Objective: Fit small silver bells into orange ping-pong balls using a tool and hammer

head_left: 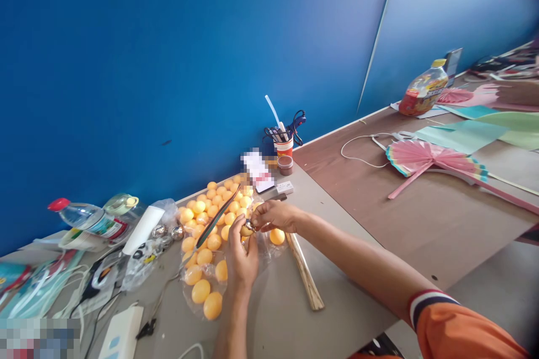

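Note:
My left hand (241, 255) and my right hand (274, 216) meet over the grey table, both pinched on a small shiny piece (248, 227) between the fingertips. A long dark green feather (217, 224) sticks out to the left from that piece. Just under and behind the hands lies a heap of orange ping-pong balls (214, 205), some in clear plastic bags (202, 289). One loose orange ball (277, 236) rests right below my right hand.
A bundle of thin wooden sticks (306, 277) lies right of my hands. A cup of scissors and pens (284, 143) stands at the blue wall. Water bottles (86, 217) and cables sit left. Pink paper fans (425, 160) and coloured paper cover the brown table right, where another person's hand (520, 92) rests.

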{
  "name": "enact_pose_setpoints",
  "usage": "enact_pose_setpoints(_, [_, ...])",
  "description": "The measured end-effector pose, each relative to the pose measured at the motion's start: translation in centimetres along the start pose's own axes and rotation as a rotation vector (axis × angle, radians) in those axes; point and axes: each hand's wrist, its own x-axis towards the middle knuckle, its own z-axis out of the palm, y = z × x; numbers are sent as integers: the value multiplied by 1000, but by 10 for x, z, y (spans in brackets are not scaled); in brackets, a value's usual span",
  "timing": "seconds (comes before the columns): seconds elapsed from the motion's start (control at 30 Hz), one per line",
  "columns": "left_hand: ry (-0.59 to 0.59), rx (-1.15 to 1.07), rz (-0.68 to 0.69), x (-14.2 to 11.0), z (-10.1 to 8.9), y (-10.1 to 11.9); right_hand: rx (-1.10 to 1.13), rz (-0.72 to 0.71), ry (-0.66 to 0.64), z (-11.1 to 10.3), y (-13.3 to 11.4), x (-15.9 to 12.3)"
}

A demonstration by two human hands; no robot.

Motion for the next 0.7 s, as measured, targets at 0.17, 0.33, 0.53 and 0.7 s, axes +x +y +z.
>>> enact_pose_setpoints(0.17, [38,7,-35,4,-1,3,42,6,-31,-3,1,1])
enact_pose_setpoints(0.33, [26,-2,-60,2,0,-2,31,-6,-33,-4,3,3])
enact_pose_setpoints(0.53, [-41,-63,-169,-1,-1,-5,3,-7,-23,-2,6,5])
enact_pose_setpoints(0.7, [-70,-73,-207,1,-4,2,-3,-23,-40,-5,9,8])
